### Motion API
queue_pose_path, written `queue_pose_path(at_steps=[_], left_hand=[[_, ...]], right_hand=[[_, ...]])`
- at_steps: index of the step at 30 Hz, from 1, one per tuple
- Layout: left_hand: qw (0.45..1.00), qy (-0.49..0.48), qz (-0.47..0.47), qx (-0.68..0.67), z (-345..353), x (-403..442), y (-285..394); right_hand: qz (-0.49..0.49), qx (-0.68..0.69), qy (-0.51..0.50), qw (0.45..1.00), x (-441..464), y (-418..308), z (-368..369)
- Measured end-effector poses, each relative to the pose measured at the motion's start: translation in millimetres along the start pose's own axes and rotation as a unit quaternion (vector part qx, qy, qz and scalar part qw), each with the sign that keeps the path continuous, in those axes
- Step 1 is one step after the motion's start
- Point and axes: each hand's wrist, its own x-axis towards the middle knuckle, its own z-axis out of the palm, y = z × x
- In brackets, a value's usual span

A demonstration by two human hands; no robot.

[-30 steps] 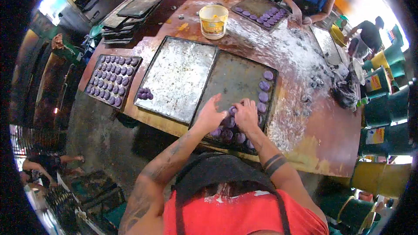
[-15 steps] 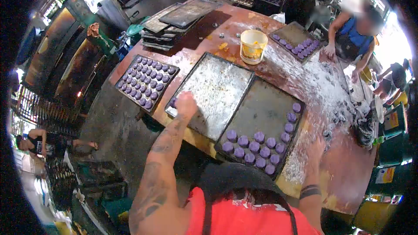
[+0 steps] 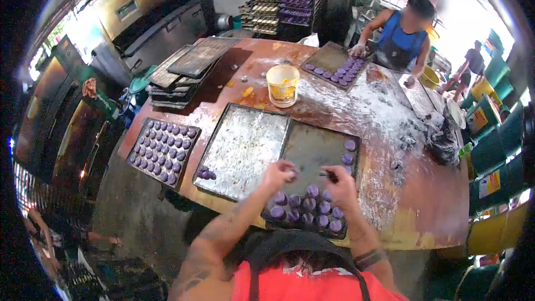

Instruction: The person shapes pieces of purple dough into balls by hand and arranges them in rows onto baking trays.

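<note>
In the head view: left hand (image 3: pixel 280 173) raised over the dark tray (image 3: pixel 312 146) on the surface (image 3: pixel 426 203), with curled fingertips seemingly pinched on a small purple piece (image 3: pixel 292 175), though too blurred for certainty. Just to the other side, above the same tray, right hand (image 3: pixel 339 184) with fingers closed around a small dark object (image 3: pixel 332 176); impossible to tell its nature. Beneath, at the near end of the tray, purple rounds (image 3: pixel 309 204) in close rows, with more in a line along the right edge. On the pale tray (image 3: pixel 245 144) to the left, a purple cluster (image 3: pixel 207 173) near the left edge.

For good handling, pinch lightly with the fingertips alone, to spare a soft-looking piece from likely dents. Keep both wrists lifted clear of the finished rows, above all the right one, so close over the nearest rounds. Work over the bare part of the tray rather than over the rows, to avoid knocks. Follow the existing alignment, leaving a similar narrow gap on every side. Set down flat, without dragging sideways, and let go evenly, without twisting. In case of stickiness, dust the fingers with a little powder.
</note>
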Motion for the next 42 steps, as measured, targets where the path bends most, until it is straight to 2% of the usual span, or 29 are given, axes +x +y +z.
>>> queue_pose_path(at_steps=[1, 3, 4, 6, 7, 10, 11, 14, 15, 18, 21, 23, 24, 25, 26, 27, 28, 29, 30, 31, 33, 36, 38, 40, 42], left_hand=[[0.991, -0.089, -0.007, -0.095, 18, -8, 0], [0.992, -0.071, -0.072, -0.075, 44, -34, 30], [0.99, -0.061, -0.105, -0.065, 51, -43, 39], [0.975, -0.038, -0.124, -0.182, 59, -47, 35], [0.961, -0.025, -0.135, -0.24, 61, -49, 36], [0.991, -0.075, -0.035, -0.104, 62, -65, 72], [0.986, -0.076, -0.045, -0.142, 64, -62, 69], [0.985, -0.063, 0.007, -0.161, 68, -42, 38], [0.981, -0.05, -0.015, -0.186, 72, -45, 47], [0.945, -0.107, -0.12, -0.284, 78, -52, 71], [0.993, -0.075, -0.062, -0.071, 76, -53, 87], [0.996, -0.008, 0.077, 0.041, 82, -61, 76], [0.985, 0.025, 0.145, 0.094, 87, -65, 70], [0.981, 0.02, 0.178, 0.069, 92, -70, 68], [0.993, 0.002, 0.102, -0.055, 93, -69, 69], [0.984, -0.014, 0.025, -0.179, 92, -64, 72], [0.953, -0.03, -0.053, -0.298, 88, -58, 75], [0.944, -0.128, -0.111, -0.282, 67, -47, 70], [0.95, -0.113, -0.099, -0.273, 61, -45, 74], [0.955, -0.096, -0.087, -0.265, 58, -45, 78], [0.962, -0.075, -0.055, -0.257, 60, -51, 80], [0.923, -0.234, -0.095, -0.292, 75, -64, 88], [0.905, -0.247, -0.144, -0.315, 74, -63, 79], [0.891, -0.248, -0.171, -0.34, 73, -60, 64], [0.929, -0.172, -0.149, -0.293, 69, -57, 62]], right_hand=[[-0.058, -0.014, -0.022, 0.998, 3, -14, 3], [-0.173, -0.044, -0.07, 0.982, 7, -29, 5], [-0.175, -0.055, -0.048, 0.982, 5, -24, 9], [-0.184, -0.078, -0.01, 0.98, -2, -12, 18], [-0.201, -0.096, -0.035, 0.974, -7, -12, 19], [0.026, 0.007, 0.022, 0.999, -15, -32, 4], [0.024, -0.015, 0.009, 1.0, -14, -29, -2], [0.033, 0.047, -0.053, 0.997, -15, -14, -3], [0.098, 0.195, -0.055, 0.974, -15, 6, 6], [0.136, 0.356, 0.008, 0.925, -12, 5, 1], [0.149, 0.369, 0.034, 0.917, -14, -13, 7], [0.152, 0.392, 0.064, 0.905, -16, -27, 1], [0.078, 0.244, 0.098, 0.962, -14, -33, -3], [0.003, 0.085, 0.125, 0.988, -13, -38, -7], [-0.074, -0.076, 0.145, 0.984, -12, -45, -12], [-0.054, -0.043, 0.12, 0.99, -13, -59, -13], [-0.092, -0.052, 0.094, 0.99, -15, -54, -13], [-0.131, -0.059, 0.069, 0.987, -16, -45, -12], [-0.171, -0.066, 0.043, 0.982, -15, -47, -15], [-0.155, -0.118, 0.017, 0.981, -13, -49, -21], [-0.17, -0.09, 0.004, 0.981, -5, -68, -29], [-0.2, -0.029, -0.07, 0.977, 7, -58, -27], [-0.204, 0.034, -0.122, 0.971, 13, -49, -28], [-0.151, 0.001, -0.041, 0.988, 6, -40, -13], [-0.086, 0.005, 0.021, 0.996, -3, -21, 15]])
